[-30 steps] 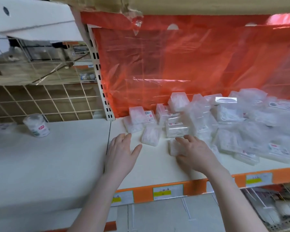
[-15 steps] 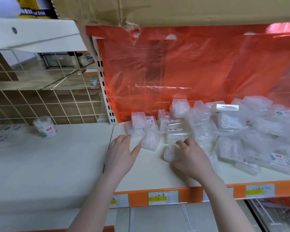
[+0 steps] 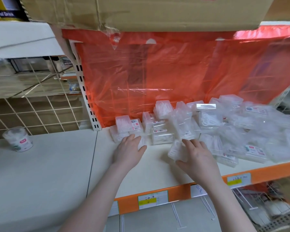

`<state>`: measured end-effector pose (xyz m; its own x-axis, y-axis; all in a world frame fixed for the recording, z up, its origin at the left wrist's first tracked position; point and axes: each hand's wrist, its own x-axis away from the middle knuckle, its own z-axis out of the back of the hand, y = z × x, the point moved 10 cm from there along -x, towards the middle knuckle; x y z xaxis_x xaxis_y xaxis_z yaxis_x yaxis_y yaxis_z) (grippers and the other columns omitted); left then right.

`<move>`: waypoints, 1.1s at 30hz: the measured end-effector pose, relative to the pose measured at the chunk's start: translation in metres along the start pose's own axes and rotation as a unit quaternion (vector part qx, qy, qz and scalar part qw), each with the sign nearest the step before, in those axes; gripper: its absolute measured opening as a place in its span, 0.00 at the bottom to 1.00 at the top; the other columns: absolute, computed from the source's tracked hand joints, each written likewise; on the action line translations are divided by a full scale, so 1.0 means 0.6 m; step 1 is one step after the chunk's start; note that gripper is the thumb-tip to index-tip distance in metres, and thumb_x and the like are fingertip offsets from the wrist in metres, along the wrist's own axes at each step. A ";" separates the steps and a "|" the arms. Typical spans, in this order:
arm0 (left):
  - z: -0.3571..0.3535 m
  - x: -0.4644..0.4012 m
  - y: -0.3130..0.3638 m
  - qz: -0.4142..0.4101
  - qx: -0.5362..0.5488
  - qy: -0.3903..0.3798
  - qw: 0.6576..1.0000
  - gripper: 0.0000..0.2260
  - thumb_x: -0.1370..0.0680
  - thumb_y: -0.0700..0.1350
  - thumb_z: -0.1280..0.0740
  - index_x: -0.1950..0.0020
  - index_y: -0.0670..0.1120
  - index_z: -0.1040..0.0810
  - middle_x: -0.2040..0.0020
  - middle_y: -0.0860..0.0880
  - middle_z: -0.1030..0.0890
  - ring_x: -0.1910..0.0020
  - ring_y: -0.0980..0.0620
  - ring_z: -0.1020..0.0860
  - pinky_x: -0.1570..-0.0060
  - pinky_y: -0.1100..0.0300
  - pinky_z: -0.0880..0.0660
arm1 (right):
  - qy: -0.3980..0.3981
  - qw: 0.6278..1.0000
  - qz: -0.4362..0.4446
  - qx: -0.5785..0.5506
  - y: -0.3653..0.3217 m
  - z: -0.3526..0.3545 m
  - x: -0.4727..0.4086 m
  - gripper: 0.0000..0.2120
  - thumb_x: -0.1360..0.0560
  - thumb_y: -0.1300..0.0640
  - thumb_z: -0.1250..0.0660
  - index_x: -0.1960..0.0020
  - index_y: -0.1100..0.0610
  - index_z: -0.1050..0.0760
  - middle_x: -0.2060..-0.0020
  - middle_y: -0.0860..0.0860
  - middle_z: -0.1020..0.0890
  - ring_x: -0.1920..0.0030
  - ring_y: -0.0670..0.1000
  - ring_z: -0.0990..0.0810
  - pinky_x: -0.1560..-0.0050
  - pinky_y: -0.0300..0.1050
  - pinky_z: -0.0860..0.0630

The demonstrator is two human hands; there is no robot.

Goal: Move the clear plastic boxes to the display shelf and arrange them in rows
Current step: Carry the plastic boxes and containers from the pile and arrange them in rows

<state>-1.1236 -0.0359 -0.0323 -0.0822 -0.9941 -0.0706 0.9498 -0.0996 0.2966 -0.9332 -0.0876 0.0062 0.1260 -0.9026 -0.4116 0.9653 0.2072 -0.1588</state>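
Note:
A heap of several clear plastic boxes (image 3: 238, 128) covers the right half of the white display shelf (image 3: 151, 171). A few boxes (image 3: 124, 125) stand stacked at the shelf's back left, by the orange sheet. My left hand (image 3: 128, 150) lies flat with straight fingers on a clear box (image 3: 143, 139) in front of that stack. My right hand (image 3: 197, 157) grips another clear box (image 3: 175, 150) by its side, tilted, just left of the heap.
Orange plastic sheeting (image 3: 166, 77) hangs behind the shelf. A cardboard box (image 3: 141, 12) sits overhead. A round tub of cotton swabs (image 3: 18, 138) stands on the neighbouring white shelf at left. Orange front rail with price labels (image 3: 152, 199) runs below.
My left hand has slid forward onto a box by the left stack. My right hand has pulled one box out of the heap and tilted it. The camera moved closer.

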 end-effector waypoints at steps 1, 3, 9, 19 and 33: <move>-0.007 -0.002 0.004 -0.005 -0.001 -0.006 1.000 0.23 0.19 0.55 0.44 0.26 0.49 0.37 0.27 0.49 0.37 0.29 0.49 0.39 0.34 0.57 0.39 | 0.004 1.000 -0.005 0.006 0.005 0.004 0.004 0.33 0.54 0.54 0.18 0.52 0.62 0.21 0.64 0.55 0.20 0.66 0.60 0.22 0.69 0.49 0.23; -0.011 -0.003 0.005 -0.006 0.001 0.001 1.000 0.22 0.19 0.53 0.44 0.26 0.49 0.38 0.25 0.50 0.39 0.27 0.50 0.42 0.31 0.57 0.42 | 0.009 1.000 -0.014 0.011 0.013 0.008 0.007 0.33 0.54 0.55 0.18 0.52 0.63 0.21 0.64 0.56 0.21 0.66 0.61 0.22 0.69 0.49 0.23; -0.001 0.026 0.012 -0.054 0.029 0.028 0.998 0.18 0.20 0.48 0.41 0.30 0.48 0.32 0.28 0.53 0.34 0.29 0.54 0.38 0.34 0.64 0.43 | 0.001 0.999 -0.044 0.004 0.029 0.002 0.010 0.32 0.51 0.57 0.18 0.50 0.65 0.21 0.63 0.59 0.20 0.64 0.63 0.22 0.66 0.52 0.23; -0.006 0.021 -0.012 0.023 0.009 -0.012 1.000 0.30 0.25 0.60 0.37 0.30 0.44 0.35 0.33 0.47 0.31 0.33 0.47 0.34 0.38 0.57 0.34 | 0.002 0.999 -0.042 0.001 0.012 -0.002 0.008 0.32 0.53 0.55 0.17 0.51 0.63 0.21 0.65 0.57 0.20 0.66 0.61 0.22 0.70 0.48 0.24; -0.010 0.035 -0.007 0.140 -0.004 -0.058 0.988 0.18 0.28 0.45 0.34 0.41 0.43 0.30 0.39 0.45 0.28 0.39 0.45 0.29 0.51 0.55 0.29 | -0.023 0.999 -0.046 -0.012 0.056 0.032 0.029 0.30 0.36 0.54 0.25 0.37 0.63 0.27 0.50 0.59 0.21 0.47 0.63 0.25 0.50 0.52 0.28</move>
<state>-1.1277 -0.0561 -0.0406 0.1498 -0.9810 0.1235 0.9424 0.1794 0.2822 -0.8941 -0.1038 0.0110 0.0477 -0.9343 -0.3532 0.9674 0.1312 -0.2166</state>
